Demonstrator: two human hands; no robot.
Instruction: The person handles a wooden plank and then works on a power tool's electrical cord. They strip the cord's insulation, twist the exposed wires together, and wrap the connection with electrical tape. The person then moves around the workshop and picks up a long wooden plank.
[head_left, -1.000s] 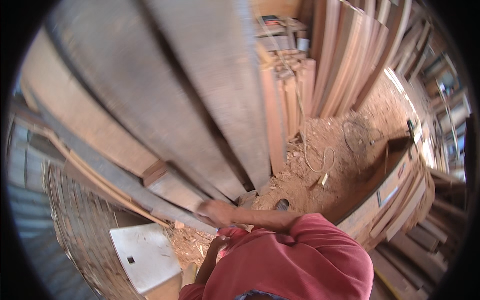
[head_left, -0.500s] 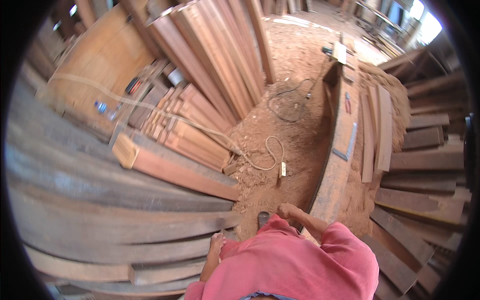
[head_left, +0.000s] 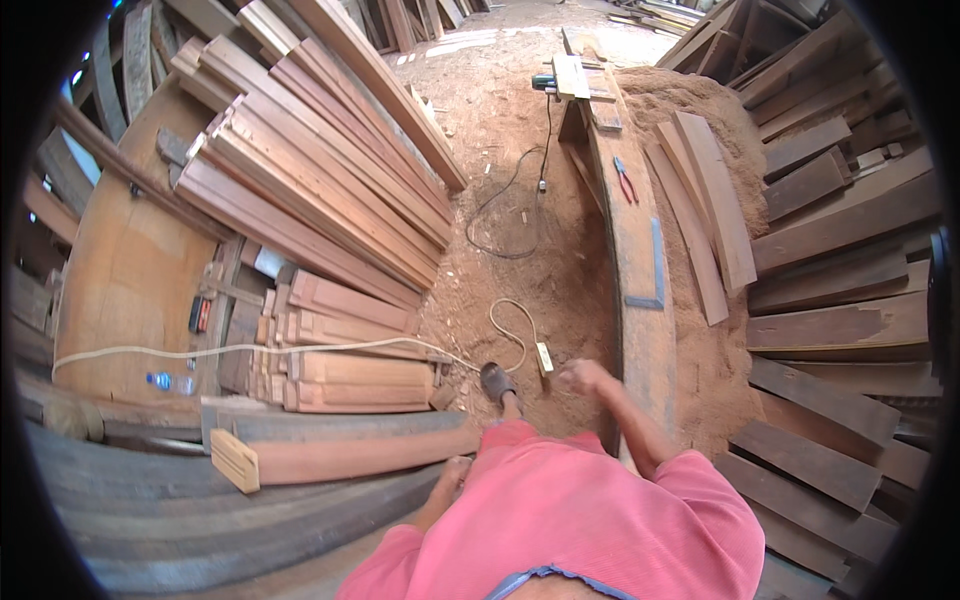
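My right hand [head_left: 580, 376] swings in front of me, fingers curled, holding nothing, just left of a long wooden workbench plank [head_left: 640, 300]. My left hand [head_left: 452, 472] hangs low by my side, loosely closed and empty, close to the end of a thick reddish beam [head_left: 350, 455]. My foot in a dark sandal [head_left: 497, 381] steps on sawdust-covered ground, next to a white extension cord with a socket block [head_left: 543, 357].
Stacks of reddish planks [head_left: 320, 190] lean at the left, dark boards [head_left: 840, 300] pile up at the right. On the workbench lie red-handled pliers [head_left: 625, 178], a metal square [head_left: 655, 285] and a power tool [head_left: 545, 82] with black cable [head_left: 510, 215]. A sawdust heap [head_left: 680, 100] lies beyond.
The view has swung away from the planks overhead down the sawdust path. My right hand has left the wood and now swings free ahead; my foot has stepped forward.
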